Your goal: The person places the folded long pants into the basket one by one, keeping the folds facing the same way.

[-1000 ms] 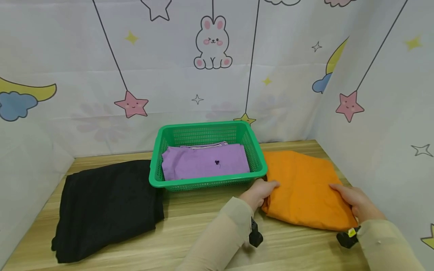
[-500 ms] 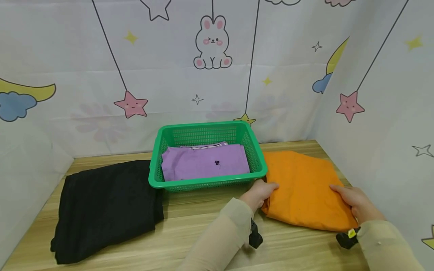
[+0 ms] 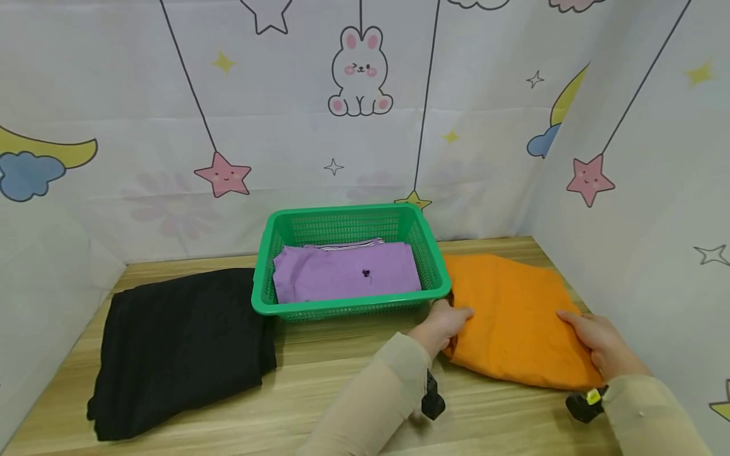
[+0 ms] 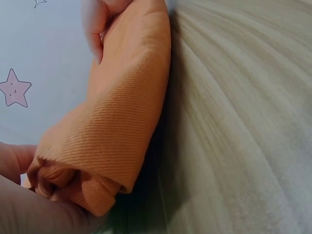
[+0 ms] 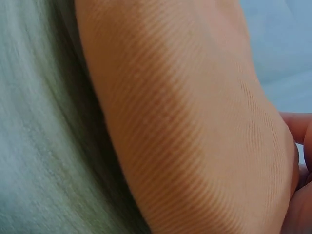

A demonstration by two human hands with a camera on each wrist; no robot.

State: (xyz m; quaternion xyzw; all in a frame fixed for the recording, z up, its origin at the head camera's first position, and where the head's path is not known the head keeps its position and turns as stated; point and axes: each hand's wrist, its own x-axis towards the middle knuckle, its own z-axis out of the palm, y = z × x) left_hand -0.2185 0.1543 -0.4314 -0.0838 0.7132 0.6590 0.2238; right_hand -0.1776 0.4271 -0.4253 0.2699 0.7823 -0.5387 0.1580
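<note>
A folded orange garment (image 3: 513, 323) lies on the table at the right, its fabric finely ribbed in both wrist views. My left hand (image 3: 441, 326) grips its left edge, thumb on top and the other fingers mostly hidden under the cloth. At the opposite edge, my right hand (image 3: 604, 345) holds the garment with the thumb on its upper face; the remaining fingers are out of sight. In the left wrist view, rolled layers of the orange garment (image 4: 117, 117) show at the end beside the left hand. The right wrist view has the ribbed side of the garment (image 5: 175, 126) close up.
A green plastic basket (image 3: 348, 308) stands at the back middle, its right side against the orange garment. Folded purple clothing (image 3: 336, 275) lies inside it. A folded black garment (image 3: 182, 354) is at the left of the wooden table (image 3: 319, 386). Printed fabric walls (image 3: 285, 139) enclose the back and sides.
</note>
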